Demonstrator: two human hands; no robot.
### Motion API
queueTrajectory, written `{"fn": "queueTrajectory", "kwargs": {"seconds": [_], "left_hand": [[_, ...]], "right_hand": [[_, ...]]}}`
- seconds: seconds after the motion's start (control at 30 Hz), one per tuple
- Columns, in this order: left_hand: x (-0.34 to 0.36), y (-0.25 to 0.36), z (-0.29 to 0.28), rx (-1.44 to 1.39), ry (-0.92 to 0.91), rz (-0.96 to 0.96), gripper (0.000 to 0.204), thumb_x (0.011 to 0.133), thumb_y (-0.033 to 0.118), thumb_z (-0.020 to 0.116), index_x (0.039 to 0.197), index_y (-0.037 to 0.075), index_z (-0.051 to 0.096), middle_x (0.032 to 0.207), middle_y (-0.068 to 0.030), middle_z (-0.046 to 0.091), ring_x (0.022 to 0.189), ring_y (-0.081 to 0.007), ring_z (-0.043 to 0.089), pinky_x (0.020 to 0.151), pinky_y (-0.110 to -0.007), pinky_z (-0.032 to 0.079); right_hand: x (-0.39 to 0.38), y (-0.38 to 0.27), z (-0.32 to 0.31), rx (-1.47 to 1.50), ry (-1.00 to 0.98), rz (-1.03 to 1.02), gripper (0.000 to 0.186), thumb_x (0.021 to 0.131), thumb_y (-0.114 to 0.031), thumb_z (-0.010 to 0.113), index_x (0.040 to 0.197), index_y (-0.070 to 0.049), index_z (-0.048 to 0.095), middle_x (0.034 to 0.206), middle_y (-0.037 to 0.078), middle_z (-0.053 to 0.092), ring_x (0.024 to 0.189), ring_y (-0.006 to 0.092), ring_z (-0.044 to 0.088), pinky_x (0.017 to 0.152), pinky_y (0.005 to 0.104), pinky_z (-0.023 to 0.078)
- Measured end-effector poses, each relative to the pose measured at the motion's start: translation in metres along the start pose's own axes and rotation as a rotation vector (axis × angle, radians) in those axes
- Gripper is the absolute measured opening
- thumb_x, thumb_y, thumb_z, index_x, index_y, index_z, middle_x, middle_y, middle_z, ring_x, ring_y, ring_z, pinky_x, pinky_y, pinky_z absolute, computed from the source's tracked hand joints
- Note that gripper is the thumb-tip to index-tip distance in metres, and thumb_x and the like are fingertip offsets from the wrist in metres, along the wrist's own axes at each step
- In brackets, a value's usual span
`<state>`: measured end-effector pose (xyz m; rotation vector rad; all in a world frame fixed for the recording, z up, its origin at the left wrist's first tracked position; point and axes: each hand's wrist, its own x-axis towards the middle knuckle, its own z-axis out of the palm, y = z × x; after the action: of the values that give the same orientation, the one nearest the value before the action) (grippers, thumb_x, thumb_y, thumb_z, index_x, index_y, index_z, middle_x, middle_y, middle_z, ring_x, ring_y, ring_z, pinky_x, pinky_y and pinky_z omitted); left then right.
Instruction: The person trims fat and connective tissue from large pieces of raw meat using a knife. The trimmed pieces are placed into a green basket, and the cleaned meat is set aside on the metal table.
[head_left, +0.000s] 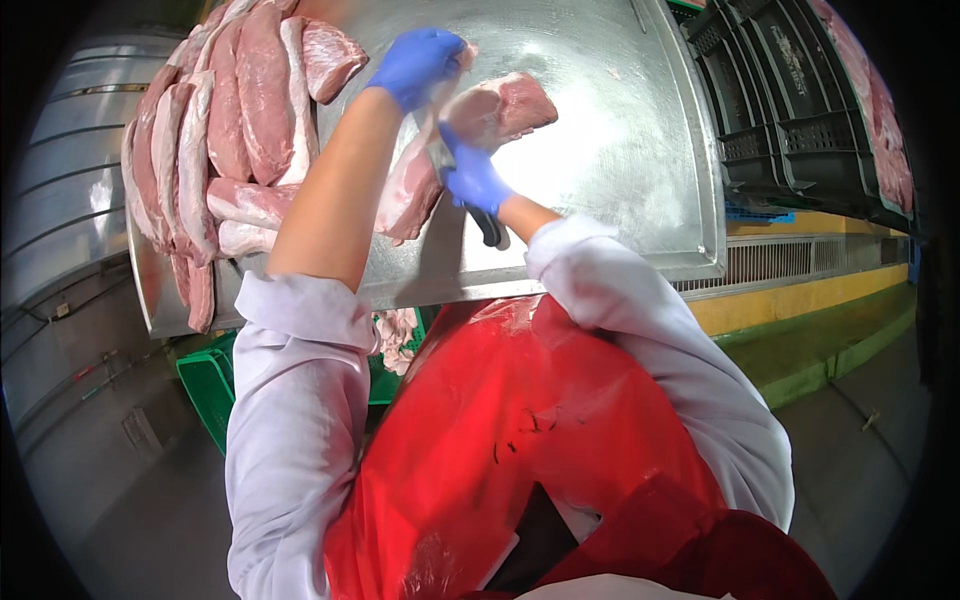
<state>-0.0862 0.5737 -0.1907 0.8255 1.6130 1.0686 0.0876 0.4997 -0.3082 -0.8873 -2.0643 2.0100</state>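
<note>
A piece of raw pink meat with pale fat lies on the metal table, stretching diagonally beneath my hands. My left hand, in a blue glove, is closed at its far left end and pinches a pale strip of fat lifted off the piece. My right hand, also gloved in blue, grips a knife by its black handle. The blade is blurred and mostly hidden, close against the meat beside the pulled strip.
Several long cuts of meat are heaped on the table's left side. Black plastic crates stand beyond its right edge, with more meat behind. A green crate holding pale trimmings sits below the front edge, near my red apron.
</note>
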Motion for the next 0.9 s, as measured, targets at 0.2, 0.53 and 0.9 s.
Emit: {"fn": "queueTrajectory", "kwargs": {"seconds": [0.2,0.53,0.9], "left_hand": [[-0.04,0.014,-0.015,-0.204,0.022,0.108,0.014,0.092,0.013,0.061,0.095,0.0,0.066,0.082,-0.0039,0.063,0.067,-0.0117,0.056,0.065,-0.026,0.05],[-0.101,0.044,-0.027,-0.495,0.115,0.33,0.013,0.094,0.011,0.055,0.082,0.008,0.06,0.07,-0.0008,0.055,0.06,-0.0088,0.05,0.054,-0.022,0.039],[-0.216,0.091,-0.049,-0.674,0.348,0.702,0.016,0.092,0.005,0.059,0.107,0.001,0.063,0.089,-0.0066,0.068,0.071,-0.0106,0.062,0.057,-0.021,0.048]], "right_hand": [[-0.054,0.029,0.032,-0.034,-0.093,-0.081,0.078,0.09,-0.012,0.052,0.158,-0.018,0.016,0.071,0.013,0.063,0.053,0.0226,0.063,0.059,0.038,0.056],[-0.066,0.02,0.038,-0.205,-0.287,-0.067,0.073,0.091,-0.015,0.05,0.157,-0.013,0.017,0.087,0.033,0.065,0.072,0.0424,0.068,0.066,0.0516,0.053],[-0.047,0.038,0.07,-0.31,-0.318,-0.342,0.082,0.088,-0.019,0.055,0.158,-0.016,0.013,0.081,0.029,0.065,0.071,0.0459,0.065,0.07,0.0507,0.052]]}}
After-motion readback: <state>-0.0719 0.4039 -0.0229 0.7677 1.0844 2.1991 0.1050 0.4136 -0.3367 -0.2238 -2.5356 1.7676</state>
